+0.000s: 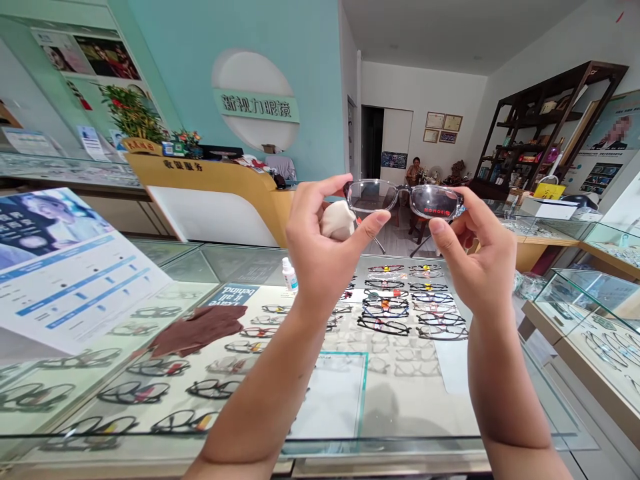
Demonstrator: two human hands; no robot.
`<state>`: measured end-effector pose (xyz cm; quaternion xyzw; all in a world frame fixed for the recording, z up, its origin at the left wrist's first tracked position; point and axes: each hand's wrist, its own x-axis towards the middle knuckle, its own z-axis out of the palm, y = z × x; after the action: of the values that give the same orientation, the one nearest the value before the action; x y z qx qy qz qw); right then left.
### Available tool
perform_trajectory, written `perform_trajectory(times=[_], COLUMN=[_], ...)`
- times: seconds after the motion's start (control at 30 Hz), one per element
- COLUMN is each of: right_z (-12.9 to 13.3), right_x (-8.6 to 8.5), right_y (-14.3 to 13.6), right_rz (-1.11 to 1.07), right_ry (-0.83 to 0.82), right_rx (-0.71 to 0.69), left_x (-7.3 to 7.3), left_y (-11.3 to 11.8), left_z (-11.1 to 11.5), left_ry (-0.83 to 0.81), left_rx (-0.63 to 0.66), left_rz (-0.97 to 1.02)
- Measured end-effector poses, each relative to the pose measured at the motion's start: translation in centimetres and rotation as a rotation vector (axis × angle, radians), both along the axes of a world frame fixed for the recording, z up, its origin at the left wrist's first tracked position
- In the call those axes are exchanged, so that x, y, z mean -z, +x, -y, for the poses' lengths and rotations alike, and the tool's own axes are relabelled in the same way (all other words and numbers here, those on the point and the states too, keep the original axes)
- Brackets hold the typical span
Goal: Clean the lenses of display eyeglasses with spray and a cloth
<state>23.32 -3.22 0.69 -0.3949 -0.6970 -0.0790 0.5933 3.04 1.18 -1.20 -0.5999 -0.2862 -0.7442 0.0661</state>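
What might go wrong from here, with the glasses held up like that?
1. The eyeglasses are held by their ends above the glass display counter, so a slip could drop them onto it.
2. The left hand also holds a pale cloth, which may make its grip less sure.
3. Both the left and right hand have thumbs close to the lenses, so smudging seems possible.
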Motion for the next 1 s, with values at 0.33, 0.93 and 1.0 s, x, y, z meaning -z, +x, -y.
perform_trajectory(times=[0.33,0.93,1.0], right_z=[-0.88,-0.74,-0.61], right_x=[0.53,0.63,0.54], right_y=[0.04,-0.25,-0.27], right_rz=[-0.046,-0.04,-0.045], right_ry=[0.022,0.06,0.083], right_rx=[-0.019,-0.01,0.004], left_x=[-0.03,0.25,0.22], left_y=[0.46,0.42,0.32], left_z=[0.5,0.2,0.22], left_ry=[0.088,0.057,0.055], left_rx=[-0.063,-0.091,-0.096], left_rz=[0.008,0.017,0.006])
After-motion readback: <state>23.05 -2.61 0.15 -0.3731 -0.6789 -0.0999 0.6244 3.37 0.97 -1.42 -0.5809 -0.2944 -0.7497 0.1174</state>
